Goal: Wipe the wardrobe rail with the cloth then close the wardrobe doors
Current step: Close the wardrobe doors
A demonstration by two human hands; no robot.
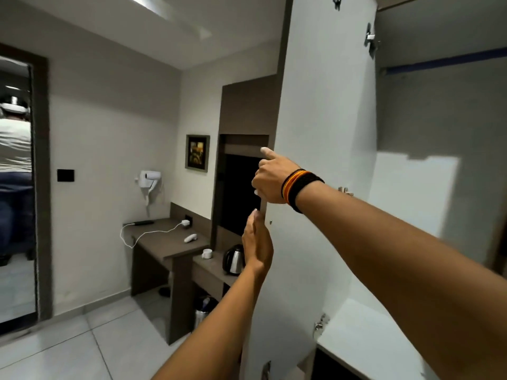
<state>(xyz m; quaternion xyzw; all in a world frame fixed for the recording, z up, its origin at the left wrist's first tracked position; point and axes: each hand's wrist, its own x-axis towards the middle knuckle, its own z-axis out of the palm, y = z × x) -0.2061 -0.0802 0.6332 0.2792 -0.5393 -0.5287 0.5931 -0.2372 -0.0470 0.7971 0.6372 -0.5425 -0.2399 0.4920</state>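
At the far left a mirror stands against the wall, and further right a desk carries a kettle. Near the middle, the left hand is flat, fingers straight and together, pressed against the outer edge of the open wardrobe door; it holds nothing. Just above it the right hand, with bands at the wrist, curls over the same edge, its forefinger stretched up along it, the other fingers wrapped round the edge. No cloth shows in either hand or anywhere in view. To the right, inside the wardrobe, the rail runs high across the top, well apart from both hands. Judging by this, the wiping looks finished and the closing step is in hand: the left door is still wide open, with both hands on its edge ready to swing it shut. A right door is not visible, so its position cannot be told.
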